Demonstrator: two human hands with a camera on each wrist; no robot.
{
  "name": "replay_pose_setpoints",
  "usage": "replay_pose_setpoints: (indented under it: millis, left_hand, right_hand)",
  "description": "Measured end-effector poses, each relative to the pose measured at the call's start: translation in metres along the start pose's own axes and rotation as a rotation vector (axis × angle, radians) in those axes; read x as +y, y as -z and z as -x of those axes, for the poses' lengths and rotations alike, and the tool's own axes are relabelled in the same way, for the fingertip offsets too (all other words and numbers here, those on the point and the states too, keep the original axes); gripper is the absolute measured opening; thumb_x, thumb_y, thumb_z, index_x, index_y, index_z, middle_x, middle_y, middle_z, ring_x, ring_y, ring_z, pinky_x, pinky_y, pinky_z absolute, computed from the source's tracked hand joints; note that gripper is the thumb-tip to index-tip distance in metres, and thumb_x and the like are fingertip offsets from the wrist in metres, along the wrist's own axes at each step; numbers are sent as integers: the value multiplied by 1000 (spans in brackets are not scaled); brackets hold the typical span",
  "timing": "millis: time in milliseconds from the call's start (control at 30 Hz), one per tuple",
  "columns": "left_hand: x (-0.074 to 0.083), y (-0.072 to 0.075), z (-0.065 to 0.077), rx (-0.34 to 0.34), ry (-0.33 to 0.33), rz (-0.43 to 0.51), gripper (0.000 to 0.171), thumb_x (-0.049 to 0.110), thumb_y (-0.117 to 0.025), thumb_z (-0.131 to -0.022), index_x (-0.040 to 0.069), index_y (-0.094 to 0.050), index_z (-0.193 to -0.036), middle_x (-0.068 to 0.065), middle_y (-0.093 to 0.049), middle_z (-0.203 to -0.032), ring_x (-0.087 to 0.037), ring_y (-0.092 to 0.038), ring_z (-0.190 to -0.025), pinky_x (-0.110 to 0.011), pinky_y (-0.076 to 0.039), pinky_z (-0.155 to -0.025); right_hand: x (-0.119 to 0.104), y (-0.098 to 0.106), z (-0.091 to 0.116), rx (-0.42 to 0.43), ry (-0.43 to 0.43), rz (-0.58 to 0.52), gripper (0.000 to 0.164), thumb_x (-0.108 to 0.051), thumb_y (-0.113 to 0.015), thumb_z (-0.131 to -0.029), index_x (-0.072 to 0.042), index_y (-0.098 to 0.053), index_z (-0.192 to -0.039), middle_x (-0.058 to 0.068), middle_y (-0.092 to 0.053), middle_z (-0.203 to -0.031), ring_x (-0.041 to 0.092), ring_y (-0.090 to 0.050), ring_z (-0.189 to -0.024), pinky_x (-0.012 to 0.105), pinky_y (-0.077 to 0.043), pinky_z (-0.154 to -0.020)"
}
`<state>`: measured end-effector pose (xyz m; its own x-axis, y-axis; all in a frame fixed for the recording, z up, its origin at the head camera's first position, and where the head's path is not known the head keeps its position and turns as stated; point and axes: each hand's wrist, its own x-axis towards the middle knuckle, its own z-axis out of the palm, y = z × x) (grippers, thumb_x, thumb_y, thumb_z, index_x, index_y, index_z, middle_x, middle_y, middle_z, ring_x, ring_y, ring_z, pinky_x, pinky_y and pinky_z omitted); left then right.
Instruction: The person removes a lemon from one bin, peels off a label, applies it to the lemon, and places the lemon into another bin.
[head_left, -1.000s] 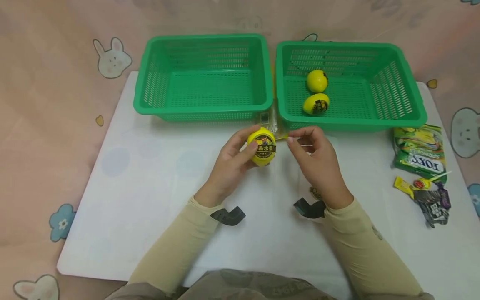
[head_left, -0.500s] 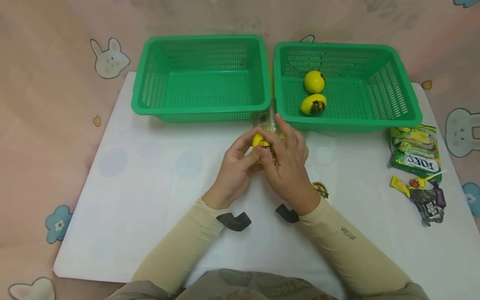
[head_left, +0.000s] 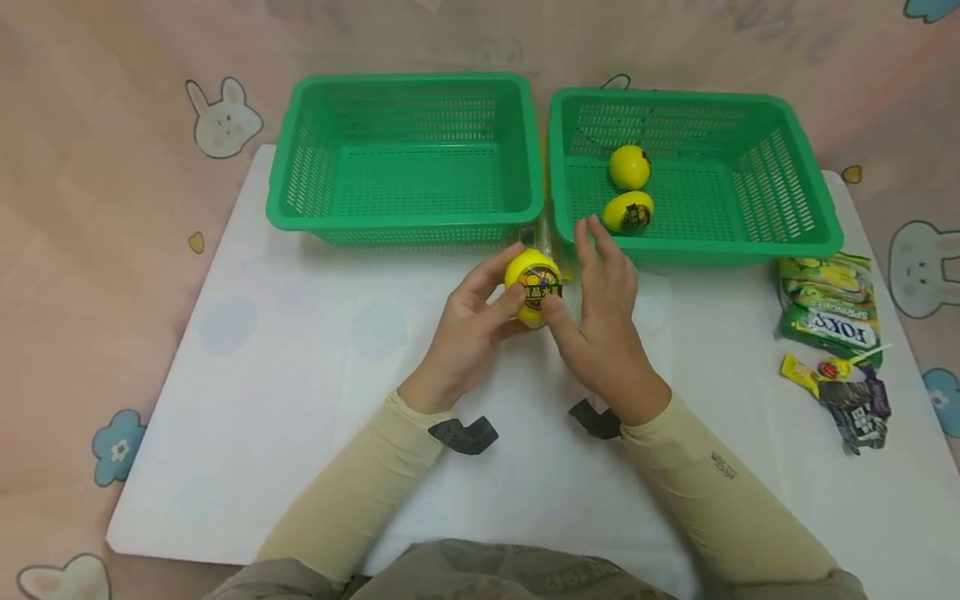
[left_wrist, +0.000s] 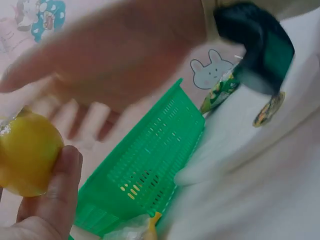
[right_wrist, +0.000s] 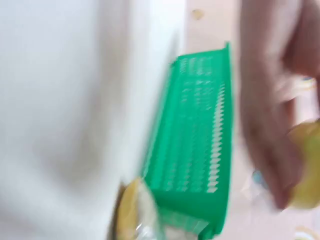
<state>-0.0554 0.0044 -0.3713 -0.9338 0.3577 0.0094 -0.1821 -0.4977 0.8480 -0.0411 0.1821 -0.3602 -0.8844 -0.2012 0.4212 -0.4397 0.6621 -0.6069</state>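
Observation:
My left hand point(head_left: 472, 329) grips a yellow lemon point(head_left: 528, 313) over the table, thumb across its front. A dark round label point(head_left: 542, 286) with printed characters faces up on the fruit. To the right, my right hand point(head_left: 603, 333) has its fingers extended toward the right basket, and its thumb tip lies at the label's edge. In the left wrist view, the lemon point(left_wrist: 30, 155) sits between the left fingers while the right hand point(left_wrist: 115, 60) is blurred above it. Two more labelled lemons point(head_left: 630, 168) lie in the right green basket point(head_left: 697, 248).
A second green basket point(head_left: 405, 221) stands at the back left. Clear plastic packaging point(head_left: 546, 237) lies between the baskets. At the right are a green FOX'S candy bag point(head_left: 828, 304), a lollipop point(head_left: 834, 367) and dark wrappers point(head_left: 855, 408). A loose round label point(left_wrist: 269, 109) lies on the table.
My right hand moved left onto the lemon, covering it, then drew back slightly with fingers straightening. The lemon's label shows again. The left hand keeps its hold, shifted slightly.

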Motion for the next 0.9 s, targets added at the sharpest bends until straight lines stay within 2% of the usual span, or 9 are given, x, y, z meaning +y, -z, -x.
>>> replay_pose_setpoints:
  millis: [100,167,233,333,400,500,567,733,900]
  left_hand:
    - [-1,-1,-2,-5,1,13,51,3,-52,-111,7,-43,-161,-8,-54,-148,-21,-65,-111,-37,-60,-90]
    - [-2,-2,-2,0,4,27,51,3,-51,-111,6,-42,-162,-7,-52,-152,-20,-66,-109,-36,-60,-89]
    - [-2,-3,-1,12,9,37,51,3,-51,-111,6,-42,-161,-7,-50,-156,-20,-66,-108,-34,-60,-88]
    - [-3,-5,0,32,19,41,51,3,-52,-111,6,-42,-161,-7,-49,-157,-19,-66,-108,-31,-60,-87]
    - [-3,-5,0,41,18,43,52,4,-52,-111,5,-40,-162,-11,-49,-156,-20,-66,-109,-32,-60,-88]
    - [-2,-7,-6,70,9,55,54,7,-53,-112,8,-39,-163,-15,-51,-152,-23,-68,-109,-34,-60,-90]
    - [2,-8,-11,88,8,68,55,8,-55,-111,11,-39,-163,-17,-52,-148,-27,-69,-110,-37,-60,-93]
    - [13,-15,-37,57,9,80,63,1,-58,-106,14,-36,-164,-18,-55,-147,-32,-67,-113,-42,-58,-98]
    - [23,-40,-77,51,50,48,60,0,-65,-103,20,-49,-158,-16,-60,-137,-33,-69,-108,-42,-59,-96]
  right_hand:
    - [-1,-3,1,40,146,-33,62,-50,-30,-115,-15,-35,-165,19,-16,-171,41,-16,-153,61,-18,-115]
    - [-1,-8,2,21,130,-27,58,-49,-28,-115,-18,-40,-162,18,-18,-170,42,-20,-150,63,-22,-111]
    - [0,-11,2,-26,40,-3,66,-58,-24,-113,-16,-37,-163,15,-17,-172,43,-20,-150,66,-24,-107]
    - [5,-9,5,-125,-105,64,93,-79,-20,-103,-10,-34,-164,9,-8,-175,44,-11,-152,71,-20,-107]
    - [7,-5,9,-195,-128,147,110,-89,-20,-95,-5,-28,-166,8,-3,-176,43,-6,-154,72,-16,-111]
    - [11,14,10,-245,-125,226,112,-89,-30,-95,-5,-17,-169,10,-3,-176,45,-3,-156,73,-10,-115]
    - [19,35,7,-211,-146,241,99,-76,-38,-102,-8,-16,-170,12,-8,-176,45,-6,-156,72,-8,-117]
    - [63,94,-3,-75,-332,288,64,-43,-48,-111,-12,-36,-166,18,-20,-173,45,-9,-156,71,-5,-119]
    - [100,122,-1,-146,-486,316,52,-35,-46,-113,-10,-49,-159,27,-28,-167,49,-6,-155,73,-11,-118]
